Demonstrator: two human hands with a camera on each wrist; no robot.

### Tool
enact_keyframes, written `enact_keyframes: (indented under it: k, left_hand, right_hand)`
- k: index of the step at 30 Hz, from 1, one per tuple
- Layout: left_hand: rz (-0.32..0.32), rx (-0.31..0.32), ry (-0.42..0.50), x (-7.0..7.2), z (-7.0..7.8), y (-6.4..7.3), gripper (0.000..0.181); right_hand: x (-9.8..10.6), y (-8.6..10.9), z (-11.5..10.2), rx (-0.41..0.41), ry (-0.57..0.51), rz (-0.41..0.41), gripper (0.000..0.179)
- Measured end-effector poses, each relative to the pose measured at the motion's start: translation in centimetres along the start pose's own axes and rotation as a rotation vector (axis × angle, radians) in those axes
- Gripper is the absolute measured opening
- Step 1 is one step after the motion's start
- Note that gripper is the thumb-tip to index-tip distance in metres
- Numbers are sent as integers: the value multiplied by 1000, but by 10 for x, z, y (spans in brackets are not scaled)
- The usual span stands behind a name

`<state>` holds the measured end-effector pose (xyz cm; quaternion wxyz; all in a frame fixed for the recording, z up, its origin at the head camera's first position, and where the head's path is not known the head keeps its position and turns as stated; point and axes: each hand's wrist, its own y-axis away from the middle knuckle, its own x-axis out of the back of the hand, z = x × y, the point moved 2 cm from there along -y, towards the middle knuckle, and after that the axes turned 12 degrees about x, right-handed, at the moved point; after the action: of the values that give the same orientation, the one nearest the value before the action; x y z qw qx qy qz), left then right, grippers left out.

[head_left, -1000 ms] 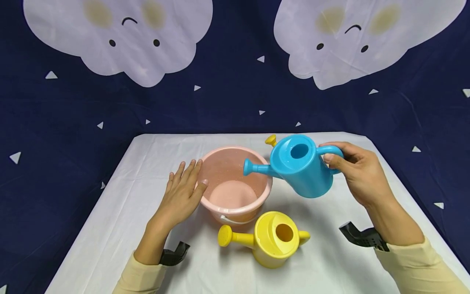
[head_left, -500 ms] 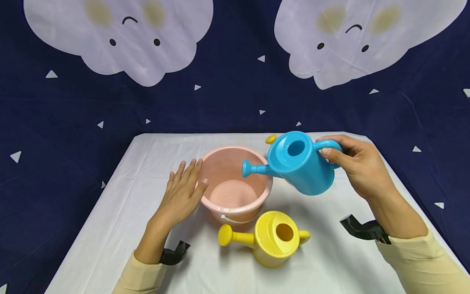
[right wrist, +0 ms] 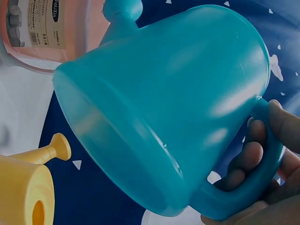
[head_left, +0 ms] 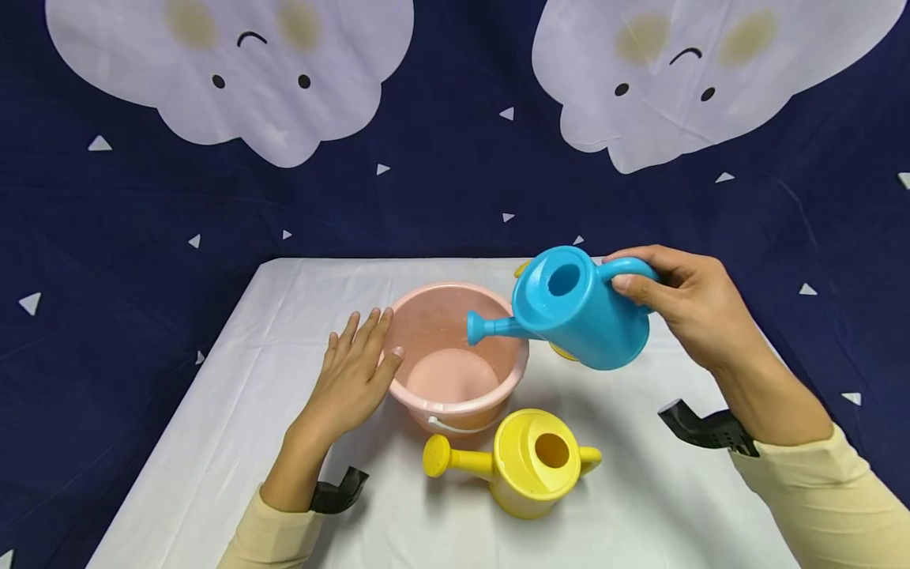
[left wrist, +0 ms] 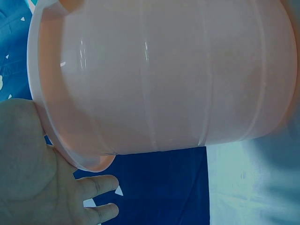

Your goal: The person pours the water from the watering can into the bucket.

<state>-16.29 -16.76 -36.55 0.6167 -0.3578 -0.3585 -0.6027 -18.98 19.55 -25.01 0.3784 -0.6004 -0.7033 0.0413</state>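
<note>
"Where's the blue watering can (head_left: 579,324)?"
"Aloft at the pink bucket's (head_left: 455,408) two o'clock, handle (head_left: 629,265) gripped by the right hand (head_left: 700,308); left hand (head_left: 355,383), fingers spread, at nine."
"Progress?"
"Lifting looks done; nothing visibly pours, so what's left I can't tell."

Left grip (left wrist: 40,176) against a pink bucket (left wrist: 173,75), dark blue cloth (left wrist: 161,187) beyond

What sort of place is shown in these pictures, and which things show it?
Probably an indoor recording set-up: a white table stands before a dark blue backdrop printed with clouds, and two black wrist devices are in view.
</note>
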Motion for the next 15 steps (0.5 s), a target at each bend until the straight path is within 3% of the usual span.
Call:
enact_keyframes:
  k: [15]
  left_hand:
    - [12, -2, -7, 0, 0, 0, 62]
  right_hand:
    - [-1, -6, -5, -13, 5, -14, 32]
